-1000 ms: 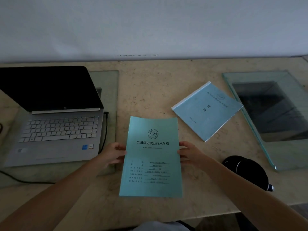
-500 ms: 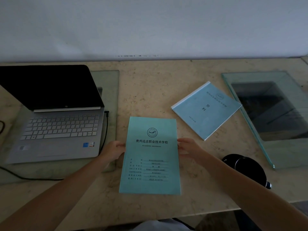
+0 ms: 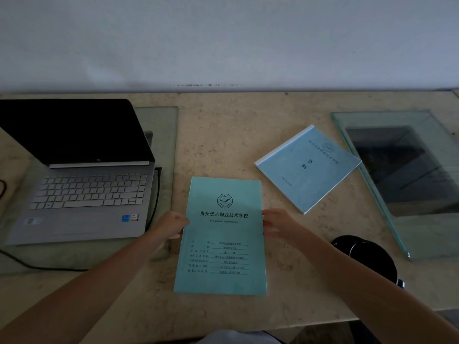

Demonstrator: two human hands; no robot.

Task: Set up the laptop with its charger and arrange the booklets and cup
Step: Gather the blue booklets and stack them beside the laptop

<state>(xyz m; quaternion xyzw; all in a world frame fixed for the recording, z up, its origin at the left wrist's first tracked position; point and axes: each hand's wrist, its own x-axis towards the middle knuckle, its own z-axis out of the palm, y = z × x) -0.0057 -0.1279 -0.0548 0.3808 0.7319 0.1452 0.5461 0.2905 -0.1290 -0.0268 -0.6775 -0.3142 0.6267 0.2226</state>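
I'm watching the open silver laptop (image 3: 82, 194) sitting at far left, a black cable (image 3: 155, 194) running along its right side. The left hand (image 3: 171, 225) is gripping the left edge of the teal paper booklet (image 3: 223, 234) lying flat on the beige stone table (image 3: 223, 145), the right hand (image 3: 280, 223) gripping its right edge. A pale blue booklet (image 3: 308, 167) is lying beyond, a round black cup (image 3: 365, 256) sitting at near right.

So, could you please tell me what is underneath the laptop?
The laptop sits on a glass pane lying on the stone table; a black cable runs along its right edge. Anything directly beneath the laptop is covered.
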